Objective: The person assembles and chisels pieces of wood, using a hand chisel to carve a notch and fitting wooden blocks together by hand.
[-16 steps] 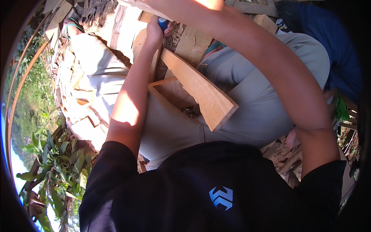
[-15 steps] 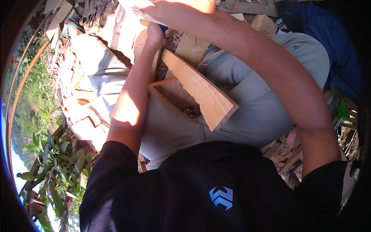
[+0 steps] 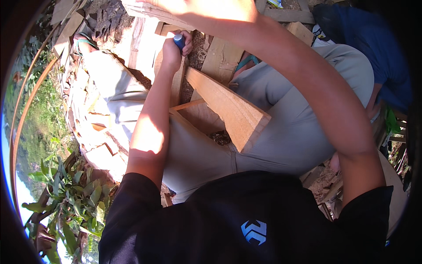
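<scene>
Head view: we see the blue handle (image 3: 179,40) near the upper edge, left of centre, its rounded, paler end facing us. The left hand (image 3: 172,50) is wrapped around it, fingers curled. Just beyond lies a pale wood piece (image 3: 151,13), brightly lit. The right hand (image 3: 187,6) reaches across over this piece; glare and the upper edge hide its fingers, so we cannot tell whether they are spread or closed.

Nearer the body, a wedge-shaped board (image 3: 231,114) slants across the lap, its broad end toward us, above the grey trousers (image 3: 303,127). Under its notched edge we make out a thinner board (image 3: 200,116). Beyond it lie wood shavings (image 3: 202,50) and a flat plank (image 3: 218,59).

On the black shirt (image 3: 198,220) we find an angular light-blue emblem (image 3: 255,232). At the upper edge sits a small blue-and-yellow packet (image 3: 275,3), its print too small for us to read. At the right we see another person's dark blue clothing (image 3: 373,53); at the left, a green-strapped sandal (image 3: 88,42) and, lower down, leafy plants (image 3: 83,193).
</scene>
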{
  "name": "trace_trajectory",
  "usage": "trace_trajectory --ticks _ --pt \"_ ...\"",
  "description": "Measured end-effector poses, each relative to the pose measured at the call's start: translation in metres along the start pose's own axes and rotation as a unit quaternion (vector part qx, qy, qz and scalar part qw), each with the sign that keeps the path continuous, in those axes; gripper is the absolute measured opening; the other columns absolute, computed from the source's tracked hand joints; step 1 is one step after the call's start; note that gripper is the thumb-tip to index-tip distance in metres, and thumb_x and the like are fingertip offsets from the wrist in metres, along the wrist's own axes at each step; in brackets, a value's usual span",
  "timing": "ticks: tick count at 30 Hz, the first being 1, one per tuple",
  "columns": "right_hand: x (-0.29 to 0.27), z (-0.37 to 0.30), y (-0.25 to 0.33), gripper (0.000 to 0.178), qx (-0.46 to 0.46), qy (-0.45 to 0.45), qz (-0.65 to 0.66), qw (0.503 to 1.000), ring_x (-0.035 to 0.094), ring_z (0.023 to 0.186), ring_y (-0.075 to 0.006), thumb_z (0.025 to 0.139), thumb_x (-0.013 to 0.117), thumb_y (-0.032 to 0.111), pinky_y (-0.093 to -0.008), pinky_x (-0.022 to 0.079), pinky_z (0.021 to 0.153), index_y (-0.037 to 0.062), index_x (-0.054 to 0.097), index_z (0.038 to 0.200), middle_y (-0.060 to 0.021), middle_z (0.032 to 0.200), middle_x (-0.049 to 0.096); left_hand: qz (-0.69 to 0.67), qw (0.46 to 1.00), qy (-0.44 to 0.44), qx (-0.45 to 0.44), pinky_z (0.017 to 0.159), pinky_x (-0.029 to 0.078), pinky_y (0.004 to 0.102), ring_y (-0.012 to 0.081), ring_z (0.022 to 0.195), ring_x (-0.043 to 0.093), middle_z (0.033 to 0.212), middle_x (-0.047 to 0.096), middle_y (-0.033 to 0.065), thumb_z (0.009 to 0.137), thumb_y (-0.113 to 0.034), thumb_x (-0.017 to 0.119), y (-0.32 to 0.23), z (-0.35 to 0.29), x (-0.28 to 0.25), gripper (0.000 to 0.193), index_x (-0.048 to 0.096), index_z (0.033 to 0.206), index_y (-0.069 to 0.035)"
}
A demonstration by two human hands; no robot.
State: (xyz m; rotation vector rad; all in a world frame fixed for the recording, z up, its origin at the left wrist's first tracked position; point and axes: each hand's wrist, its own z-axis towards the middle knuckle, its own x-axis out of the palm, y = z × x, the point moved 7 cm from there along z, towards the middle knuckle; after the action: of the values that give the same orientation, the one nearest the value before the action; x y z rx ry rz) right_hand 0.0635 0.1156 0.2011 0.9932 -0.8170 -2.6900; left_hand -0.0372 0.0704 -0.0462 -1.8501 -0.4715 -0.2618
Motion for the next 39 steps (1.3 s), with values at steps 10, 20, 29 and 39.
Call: trace_trajectory --ticks 10,20,29,39 --pt "0.032 -0.015 -0.017 0.026 0.061 0.078 0.027 0.995 0.067 0.087 -0.0310 0.092 0.055 0.015 -0.0373 0.055 0.074 0.0057 0.068 0.112 -0.0162 0.097 0.069 0.036 0.999 -0.019 -0.005 0.050 0.033 0.0261 0.0105 0.052 0.041 0.061 0.045 0.0000 0.102 -0.029 0.028 0.010 -0.003 -0.003 0.033 0.047 0.085 -0.009" --pt "0.029 -0.025 -0.022 0.025 0.078 0.107 -0.071 0.989 0.068 0.087 -0.0287 0.088 0.059 0.014 -0.0356 0.056 0.074 0.0049 0.069 0.109 -0.0142 0.099 0.070 0.093 0.995 -0.023 0.016 0.051 0.033 0.0267 0.0125 0.050 0.041 0.059 0.047 0.0004 0.103 -0.033 0.028 0.006 -0.003 0.017 0.040 0.051 0.082 -0.008" --pt "0.048 -0.038 -0.035 0.058 0.159 0.219 -0.169 0.948 0.066 0.101 -0.0354 0.096 0.053 0.050 -0.0429 0.055 0.087 0.0365 0.039 0.150 -0.0166 0.120 0.062 0.068 0.993 -0.091 -0.012 0.051 0.033 0.0270 0.0128 0.052 0.043 0.066 0.048 0.0027 0.102 -0.029 0.031 0.008 -0.016 0.008 0.032 0.051 0.086 -0.008" --pt "0.003 -0.007 -0.006 0.030 -0.120 -0.069 -0.144 0.980 0.068 0.082 -0.0263 0.080 0.069 0.014 -0.0350 0.057 0.069 0.0080 0.072 0.109 -0.0100 0.096 0.071 0.081 0.995 -0.054 0.005 0.055 0.036 0.0274 0.0121 0.057 0.045 0.065 0.048 0.0022 0.104 -0.036 0.028 0.003 -0.012 0.018 0.043 0.053 0.085 -0.006"
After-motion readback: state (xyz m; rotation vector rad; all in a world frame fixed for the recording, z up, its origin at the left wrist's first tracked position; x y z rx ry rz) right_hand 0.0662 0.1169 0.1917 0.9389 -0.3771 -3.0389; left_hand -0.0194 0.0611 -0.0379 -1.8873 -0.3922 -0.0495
